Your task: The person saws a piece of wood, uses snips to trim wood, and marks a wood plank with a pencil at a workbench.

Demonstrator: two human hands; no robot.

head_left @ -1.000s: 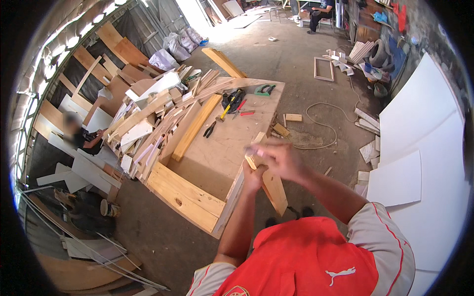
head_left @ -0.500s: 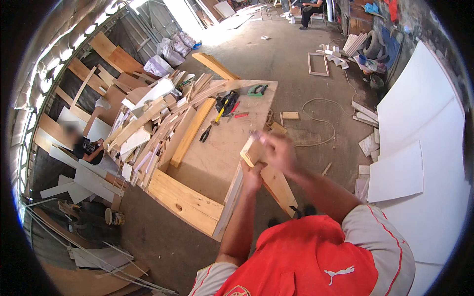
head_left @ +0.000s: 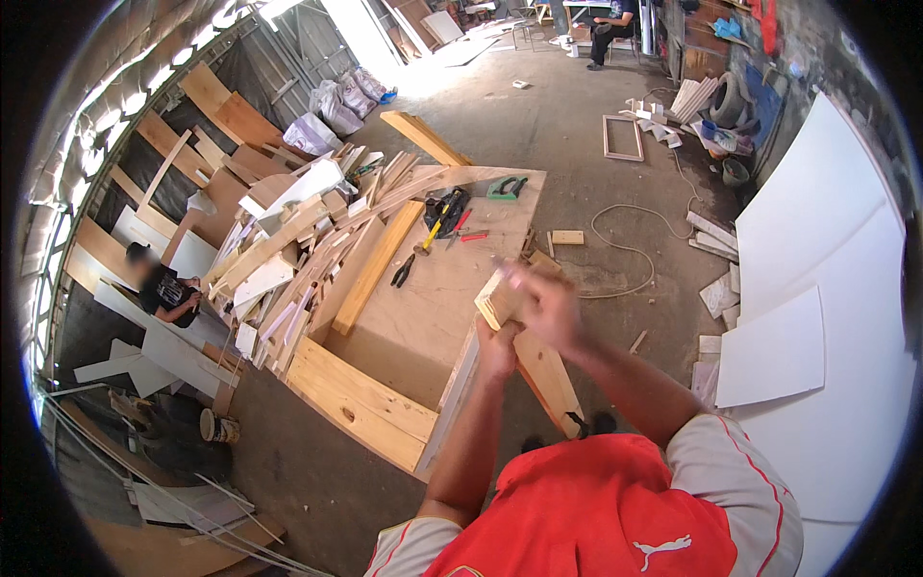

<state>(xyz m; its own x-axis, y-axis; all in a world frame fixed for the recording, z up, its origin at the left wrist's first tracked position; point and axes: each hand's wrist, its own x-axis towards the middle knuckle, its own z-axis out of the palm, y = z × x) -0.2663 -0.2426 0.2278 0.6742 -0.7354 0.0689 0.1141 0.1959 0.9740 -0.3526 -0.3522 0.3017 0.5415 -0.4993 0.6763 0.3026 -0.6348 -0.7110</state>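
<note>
A long wooden plank (head_left: 548, 379) slants up from near my feet, its pale end facing me beside the workbench. Beneath that raised end, my left hand (head_left: 498, 352) is closed around the wood. My right hand (head_left: 543, 306) lies over the upper edge, fingers curled and smeared by motion; a small thing seems to stick out past the fingertips, too blurred to name. On the plywood bench top (head_left: 486, 216) are black-handled pliers (head_left: 404, 270), a yellow-handled hammer (head_left: 432, 234), a red-handled tool (head_left: 473, 237) and a green tool with a dark handle (head_left: 507, 188).
Wood offcuts (head_left: 288, 240) are heaped along the bench's left side. A person (head_left: 168, 288) sits beyond them, another (head_left: 612, 34) at the far end. Large white panels (head_left: 817, 288) lean at the right. A cable (head_left: 649, 252) curls over the floor near a wooden frame (head_left: 623, 137).
My right hand has shifted slightly over the plank's end and stays blurred. My left hand keeps its hold. The whole view has tilted a little.
</note>
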